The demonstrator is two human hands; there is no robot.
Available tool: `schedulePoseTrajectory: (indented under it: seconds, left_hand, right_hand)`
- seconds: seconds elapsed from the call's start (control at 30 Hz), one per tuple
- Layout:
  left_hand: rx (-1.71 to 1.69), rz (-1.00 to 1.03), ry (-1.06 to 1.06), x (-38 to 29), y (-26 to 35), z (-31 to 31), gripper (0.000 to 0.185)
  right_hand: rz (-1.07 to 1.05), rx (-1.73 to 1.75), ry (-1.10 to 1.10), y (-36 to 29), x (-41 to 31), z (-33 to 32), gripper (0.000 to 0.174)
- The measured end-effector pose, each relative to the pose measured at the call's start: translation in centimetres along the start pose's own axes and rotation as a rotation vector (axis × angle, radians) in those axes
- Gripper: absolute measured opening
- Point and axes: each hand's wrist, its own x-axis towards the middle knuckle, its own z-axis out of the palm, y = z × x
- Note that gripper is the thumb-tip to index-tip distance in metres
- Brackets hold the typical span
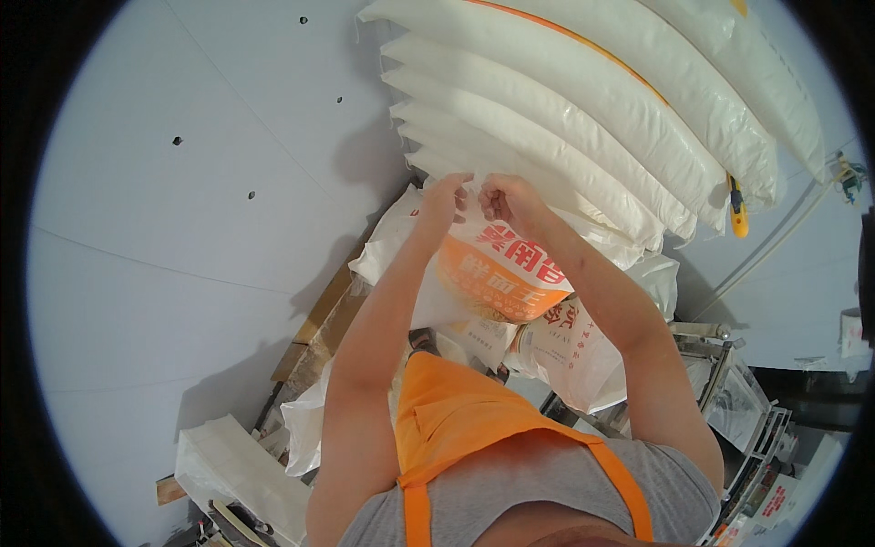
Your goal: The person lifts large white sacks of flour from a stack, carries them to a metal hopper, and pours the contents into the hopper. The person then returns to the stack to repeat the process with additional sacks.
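My left hand (449, 196) is at the top edge of a white plastic sack with an orange panel and red print (502, 273). Just to its right, my right hand (504, 198) has its fingers curled at the same edge. Whether either hand grips the sack is hard to tell, since the fingers partly hide the edge. Behind the hands rises a stack of full white sacks (547, 123). A yellow and black utility knife (737, 212) sticks out between sacks of the stack at the right.
A white printed sack (581, 355) lies below the orange one. Wooden boards (321, 308) run along the pale wall at left. A white box-like object (239, 465) stands at lower left, a metal rack (759, 444) at lower right. A hose (772, 246) hangs at right.
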Motion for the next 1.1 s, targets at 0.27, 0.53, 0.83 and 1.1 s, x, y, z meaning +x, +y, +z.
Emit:
schedulePoseTrajectory:
  seconds: [0.27, 0.53, 0.83, 1.1]
  left_hand:
    - [0.029, 0.205, 0.128, -1.2, -0.6, 0.7, 0.030]
    - [0.033, 0.013, 0.103, -1.4, -1.2, 0.8, 0.028]
    - [-0.853, -0.129, 0.269, -3.9, -3.0, -3.7, 0.024]
    - [-0.997, -0.108, 0.333, -4.8, -6.0, -4.9, 0.028]
  right_hand:
    - [0.021, 0.016, 0.008, -0.1, -0.5, 1.9, 0.018]
    - [0.024, 0.008, 0.044, 1.6, 0.3, 1.2, 0.020]
    - [-0.299, 0.629, 0.059, -4.4, -13.9, -12.2, 0.021]
    - [-0.838, -0.107, 1.389, -12.5, -76.9, -39.8, 0.023]
